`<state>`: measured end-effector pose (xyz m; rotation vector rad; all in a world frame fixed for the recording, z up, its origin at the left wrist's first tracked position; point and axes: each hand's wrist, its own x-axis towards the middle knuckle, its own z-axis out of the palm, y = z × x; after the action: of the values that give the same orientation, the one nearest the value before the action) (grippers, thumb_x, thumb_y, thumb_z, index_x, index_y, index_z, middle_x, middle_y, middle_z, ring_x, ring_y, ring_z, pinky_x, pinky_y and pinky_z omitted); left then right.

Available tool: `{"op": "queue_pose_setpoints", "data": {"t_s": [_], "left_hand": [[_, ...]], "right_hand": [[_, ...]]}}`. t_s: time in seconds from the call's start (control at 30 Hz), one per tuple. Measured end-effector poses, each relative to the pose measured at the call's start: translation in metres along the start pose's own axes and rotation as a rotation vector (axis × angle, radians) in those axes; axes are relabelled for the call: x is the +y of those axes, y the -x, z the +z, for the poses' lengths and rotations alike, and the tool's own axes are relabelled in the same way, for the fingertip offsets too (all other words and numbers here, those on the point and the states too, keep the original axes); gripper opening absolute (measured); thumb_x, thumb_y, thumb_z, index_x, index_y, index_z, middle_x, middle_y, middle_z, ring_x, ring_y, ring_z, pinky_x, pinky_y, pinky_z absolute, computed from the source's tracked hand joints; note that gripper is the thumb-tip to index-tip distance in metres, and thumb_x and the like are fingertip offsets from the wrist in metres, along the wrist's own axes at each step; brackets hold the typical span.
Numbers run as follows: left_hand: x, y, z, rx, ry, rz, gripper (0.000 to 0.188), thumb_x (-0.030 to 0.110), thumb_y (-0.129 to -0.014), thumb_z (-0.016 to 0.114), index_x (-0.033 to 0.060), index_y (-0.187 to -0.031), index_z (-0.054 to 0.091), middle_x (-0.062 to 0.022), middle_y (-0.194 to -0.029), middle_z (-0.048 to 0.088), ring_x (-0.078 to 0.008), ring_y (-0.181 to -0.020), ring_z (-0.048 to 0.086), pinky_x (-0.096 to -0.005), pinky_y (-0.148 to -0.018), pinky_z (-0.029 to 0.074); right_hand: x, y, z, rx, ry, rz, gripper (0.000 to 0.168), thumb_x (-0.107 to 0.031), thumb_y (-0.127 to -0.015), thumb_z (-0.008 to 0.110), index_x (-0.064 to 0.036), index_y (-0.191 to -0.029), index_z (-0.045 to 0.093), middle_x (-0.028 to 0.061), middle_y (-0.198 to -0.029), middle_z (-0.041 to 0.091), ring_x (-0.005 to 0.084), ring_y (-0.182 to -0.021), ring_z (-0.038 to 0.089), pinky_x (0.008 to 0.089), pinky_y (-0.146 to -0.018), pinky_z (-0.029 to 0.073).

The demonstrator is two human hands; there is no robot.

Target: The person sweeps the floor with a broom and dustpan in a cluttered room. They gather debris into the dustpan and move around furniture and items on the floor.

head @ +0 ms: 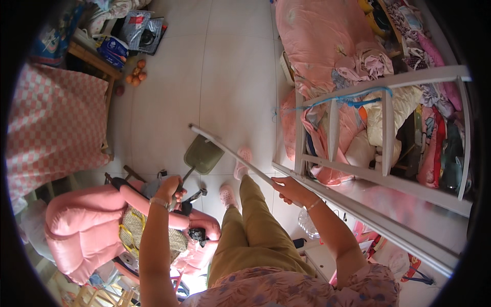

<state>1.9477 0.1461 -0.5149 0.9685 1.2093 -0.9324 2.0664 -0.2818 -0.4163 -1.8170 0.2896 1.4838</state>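
My left hand (170,190) grips the upright handle of a dark olive dustpan (204,154), whose pan is at the floor ahead of my feet. My right hand (293,190) is closed around a long pale pole (249,165), probably a broom or sweeper handle. The pole slants forward and left to a narrow, dark-tipped head (199,130) by the far edge of the pan. Whether that head touches the pan cannot be told. No debris can be made out in the pan. Both feet wear pink clogs (242,163).
A pink padded chair (88,224) holding a bag stands at left. Oranges (136,75) lie by a wooden table with a checked cloth (61,119). A white bed rail (383,169) and pink bedding (310,42) line the right. A plastic bottle (308,222) is near my right forearm.
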Motion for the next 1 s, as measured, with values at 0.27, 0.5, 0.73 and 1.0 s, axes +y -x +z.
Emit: {"op": "queue_pose_setpoints", "data": {"t_s": [0.27, 0.5, 0.73, 1.0], "left_hand": [[0.100, 0.003, -0.014, -0.033, 0.021, -0.009, 0.013, 0.026, -0.089, 0.042, 0.0137, -0.091, 0.039, -0.0116, -0.060, 0.050, -0.0131, -0.038, 0.031, -0.0321, -0.040, 0.027], [0.257, -0.017, 0.020, 0.030, -0.039, -0.015, 0.016, 0.025, -0.084, 0.049, 0.0122, -0.078, 0.042, -0.0091, -0.056, 0.049, -0.0121, -0.038, 0.030, -0.0305, -0.039, 0.024], [0.337, -0.034, 0.017, 0.122, -0.073, 0.024, 0.015, 0.025, -0.082, 0.050, 0.0148, -0.076, 0.041, -0.0066, -0.055, 0.047, -0.0122, -0.036, 0.028, -0.0300, -0.039, 0.024], [0.352, -0.034, 0.007, 0.044, -0.067, 0.016, 0.013, 0.021, -0.082, 0.050, 0.0129, -0.075, 0.042, -0.0096, -0.056, 0.048, -0.0139, -0.036, 0.030, -0.0334, -0.038, 0.025]], "right_hand": [[-0.034, -0.124, -0.131, 0.502, -0.234, -0.129, 0.036, -0.023, -0.097, 0.051, -0.006, -0.128, 0.056, 0.0045, -0.056, 0.051, 0.0165, -0.037, 0.045, 0.0318, -0.036, 0.040], [-0.080, -0.235, -0.197, 0.530, -0.001, -0.065, 0.029, -0.019, -0.090, 0.057, 0.001, -0.108, 0.064, 0.0142, -0.068, 0.062, 0.0261, -0.052, 0.061, 0.0368, -0.052, 0.052], [-0.167, -0.127, -0.135, 0.059, 0.082, 0.013, 0.046, -0.029, -0.096, 0.053, -0.007, -0.137, 0.053, 0.0120, -0.067, 0.064, 0.0156, -0.048, 0.056, 0.0321, -0.046, 0.047], [-0.145, -0.139, -0.155, 0.384, 0.068, -0.024, 0.048, -0.031, -0.098, 0.052, -0.014, -0.143, 0.047, 0.0076, -0.060, 0.056, 0.0133, -0.041, 0.050, 0.0316, -0.039, 0.044]]}}
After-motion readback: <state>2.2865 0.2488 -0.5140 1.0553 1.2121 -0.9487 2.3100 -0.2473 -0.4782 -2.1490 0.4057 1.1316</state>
